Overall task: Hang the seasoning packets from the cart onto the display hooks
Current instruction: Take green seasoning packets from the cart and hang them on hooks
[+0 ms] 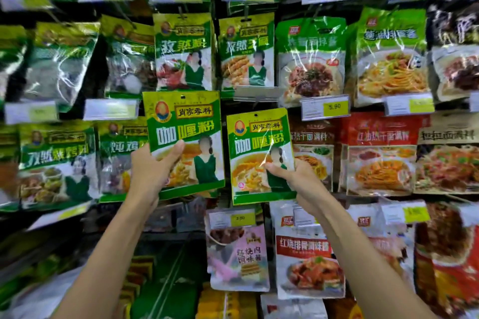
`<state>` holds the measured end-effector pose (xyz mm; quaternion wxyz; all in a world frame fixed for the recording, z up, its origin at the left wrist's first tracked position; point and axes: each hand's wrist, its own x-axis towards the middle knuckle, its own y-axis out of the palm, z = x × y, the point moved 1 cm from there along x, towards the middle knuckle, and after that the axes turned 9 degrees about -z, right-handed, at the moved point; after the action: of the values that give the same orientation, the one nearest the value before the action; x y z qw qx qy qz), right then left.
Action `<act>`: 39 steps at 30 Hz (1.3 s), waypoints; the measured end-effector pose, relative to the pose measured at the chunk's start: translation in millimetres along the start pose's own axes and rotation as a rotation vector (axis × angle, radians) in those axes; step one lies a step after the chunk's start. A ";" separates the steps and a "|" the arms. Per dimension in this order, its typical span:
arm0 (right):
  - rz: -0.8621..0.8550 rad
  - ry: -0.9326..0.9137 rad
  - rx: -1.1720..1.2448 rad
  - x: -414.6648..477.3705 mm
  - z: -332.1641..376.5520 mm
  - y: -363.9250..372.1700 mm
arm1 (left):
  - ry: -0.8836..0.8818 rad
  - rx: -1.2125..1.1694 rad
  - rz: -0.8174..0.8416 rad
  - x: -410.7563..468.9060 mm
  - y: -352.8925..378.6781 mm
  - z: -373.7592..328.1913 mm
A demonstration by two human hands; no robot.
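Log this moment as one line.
left hand: holds left packet, raised | right hand: holds right packet, slightly lower | status: neither packet hung yet

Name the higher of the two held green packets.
The left packet, in the left hand; its hang hole is above that of the right packet.

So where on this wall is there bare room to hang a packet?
A dark gap shows between the left curry powder packet and the right curry powder packet, under the clear tag holder. Another lies below the left one, beside the pink sauce packet. The right is crowded: the red noodle-sauce packets hang edge to edge.
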<state>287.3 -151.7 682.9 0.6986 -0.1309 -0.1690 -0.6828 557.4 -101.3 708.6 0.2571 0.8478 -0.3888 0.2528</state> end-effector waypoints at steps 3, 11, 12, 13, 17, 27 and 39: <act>-0.014 -0.006 0.011 6.9 3.6 4.8 | -0.011 -0.018 0.003 6.9 -1.4 2.7; -0.011 0.032 0.072 9.3 -0.6 5.7 | -0.003 -0.040 0.054 13.3 0.5 3.7; -0.012 0.036 0.073 9.6 -1.3 5.4 | -0.003 -0.036 0.056 14.2 1.0 4.2; -0.013 0.038 0.066 9.4 -1.6 5.4 | 0.000 -0.032 0.058 14.6 1.6 4.8; -0.052 0.046 0.060 9.9 -2.7 4.3 | 0.024 -0.028 0.065 15.5 4.2 6.8; -0.116 0.081 -0.083 38.1 -2.4 20.1 | -0.020 -0.080 0.106 12.3 8.8 8.7; -0.370 -0.194 -0.664 31.7 -13.0 12.8 | -0.086 -0.133 0.156 -8.4 15.4 6.5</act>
<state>301.2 -185.5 684.8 0.4643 -0.3813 -0.0248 -0.7991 541.9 -109.7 702.2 0.2754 0.8060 -0.4803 0.2093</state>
